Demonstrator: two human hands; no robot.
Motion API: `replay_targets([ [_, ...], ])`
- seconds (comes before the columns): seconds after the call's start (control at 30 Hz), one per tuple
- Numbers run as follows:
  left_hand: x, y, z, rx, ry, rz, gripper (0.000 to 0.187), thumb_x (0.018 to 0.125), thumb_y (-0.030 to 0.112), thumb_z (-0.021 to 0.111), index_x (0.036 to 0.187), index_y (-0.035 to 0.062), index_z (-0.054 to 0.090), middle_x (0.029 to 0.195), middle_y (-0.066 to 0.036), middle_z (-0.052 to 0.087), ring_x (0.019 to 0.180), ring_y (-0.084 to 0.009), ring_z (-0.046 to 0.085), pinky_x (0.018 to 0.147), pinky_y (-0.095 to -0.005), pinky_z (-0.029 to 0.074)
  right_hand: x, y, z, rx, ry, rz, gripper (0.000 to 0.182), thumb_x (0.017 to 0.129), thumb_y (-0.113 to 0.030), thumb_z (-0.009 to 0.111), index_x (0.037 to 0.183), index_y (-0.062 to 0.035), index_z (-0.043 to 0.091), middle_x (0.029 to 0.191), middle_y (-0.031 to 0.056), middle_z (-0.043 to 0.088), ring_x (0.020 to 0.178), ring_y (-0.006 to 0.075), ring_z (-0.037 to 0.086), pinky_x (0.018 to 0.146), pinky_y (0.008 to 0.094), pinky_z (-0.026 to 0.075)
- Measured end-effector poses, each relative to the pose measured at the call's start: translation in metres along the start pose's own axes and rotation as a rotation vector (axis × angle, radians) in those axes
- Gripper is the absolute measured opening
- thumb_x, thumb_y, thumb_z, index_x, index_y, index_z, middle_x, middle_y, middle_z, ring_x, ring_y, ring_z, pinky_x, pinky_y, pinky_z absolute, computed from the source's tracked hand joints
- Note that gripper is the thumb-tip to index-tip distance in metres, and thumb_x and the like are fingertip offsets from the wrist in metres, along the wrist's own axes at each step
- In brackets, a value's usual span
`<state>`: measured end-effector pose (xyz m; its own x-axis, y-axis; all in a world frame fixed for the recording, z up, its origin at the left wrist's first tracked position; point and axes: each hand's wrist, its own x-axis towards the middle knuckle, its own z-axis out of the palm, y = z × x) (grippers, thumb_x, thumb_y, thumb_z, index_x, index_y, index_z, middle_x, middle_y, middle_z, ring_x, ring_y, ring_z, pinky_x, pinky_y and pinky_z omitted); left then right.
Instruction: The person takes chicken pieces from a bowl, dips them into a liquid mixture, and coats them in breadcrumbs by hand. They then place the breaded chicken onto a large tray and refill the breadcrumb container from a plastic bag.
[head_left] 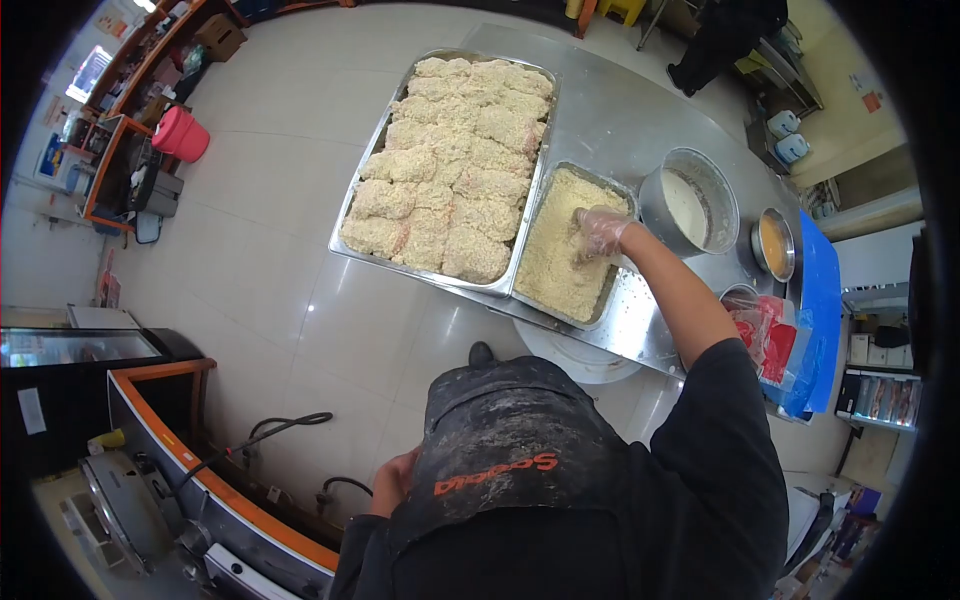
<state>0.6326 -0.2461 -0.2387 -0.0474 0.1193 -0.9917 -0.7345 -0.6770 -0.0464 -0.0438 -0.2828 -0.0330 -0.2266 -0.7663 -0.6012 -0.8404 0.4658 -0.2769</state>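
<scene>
My right hand [604, 232], in a clear plastic glove, reaches into a metal tray of pale crumbs [560, 240]; its fingertips are partly in the crumbs, so what they hold, if anything, is hidden. Left of that tray, a larger metal tray [337, 243] is filled with rows of crumb-coated pieces [410, 165]. My left hand [397, 478] hangs low beside the dark, floury apron [500, 440], its fingers mostly hidden. To the right of the crumbs stands a deep round pan with white powder [686, 205].
A bowl of orange-yellow liquid [773, 246], a red and clear plastic bag [765, 335] and a blue board [820, 300] lie at the right of the steel table [610, 110]. Another person [725, 40] stands beyond it. A counter with an orange edge [220, 470] is at lower left.
</scene>
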Motion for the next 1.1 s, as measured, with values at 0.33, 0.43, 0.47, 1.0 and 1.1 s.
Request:
replay_targets([
  [0.33,0.008,-0.006,-0.01,0.047,0.015,0.005,0.081,0.095,0.065,0.043,0.152,0.0102,0.024,0.125,-0.022,0.057,0.103,-0.0324,0.056,0.088,-0.0479,0.04,0.012,0.007,0.007,0.058,-0.012,-0.002,0.05,0.071,-0.025,0.079,0.112,-0.0013,0.063,0.092,0.0171,0.069,0.081,0.0261,0.066,0.07,0.0382,0.053],
  [0.43,0.009,0.004,-0.011,0.025,0.003,0.009,0.081,0.095,0.065,0.043,0.151,0.0101,0.026,0.123,-0.021,0.058,0.099,-0.031,0.056,0.085,-0.0467,0.041,-0.008,0.001,-0.01,0.11,0.094,-0.035,0.047,0.073,-0.021,0.077,0.113,-0.0026,0.064,0.096,0.0179,0.069,0.088,0.0275,0.066,0.078,0.0382,0.053],
  [0.47,0.01,0.008,-0.011,0.02,-0.001,0.011,0.08,0.095,0.065,0.043,0.151,0.0101,0.026,0.122,-0.021,0.059,0.098,-0.0306,0.057,0.083,-0.0463,0.041,-0.012,0.005,-0.017,0.102,0.156,-0.059,0.045,0.073,-0.02,0.077,0.113,-0.0031,0.064,0.098,0.018,0.069,0.09,0.0277,0.066,0.081,0.0381,0.053],
  [1.0,0.026,0.028,-0.02,0.14,0.003,-0.018,0.078,0.094,0.066,0.043,0.147,0.0094,0.034,0.11,-0.015,0.064,0.078,-0.0232,0.059,0.066,-0.0402,0.044,-0.077,-0.076,0.092,0.035,0.693,0.279,0.06,0.084,-0.038,0.065,0.122,0.0064,0.051,0.111,0.0226,0.061,0.105,0.0342,0.061,0.091,0.0412,0.051],
  [1.1,0.026,0.032,-0.025,0.172,0.003,-0.025,0.077,0.094,0.066,0.043,0.146,0.0092,0.036,0.108,-0.014,0.065,0.074,-0.0219,0.06,0.063,-0.0391,0.045,-0.059,-0.093,0.096,0.074,0.386,0.595,0.112,0.077,-0.069,0.064,0.139,0.0179,0.03,0.132,0.0303,0.052,0.122,0.0377,0.054,0.102,0.0371,0.045],
])
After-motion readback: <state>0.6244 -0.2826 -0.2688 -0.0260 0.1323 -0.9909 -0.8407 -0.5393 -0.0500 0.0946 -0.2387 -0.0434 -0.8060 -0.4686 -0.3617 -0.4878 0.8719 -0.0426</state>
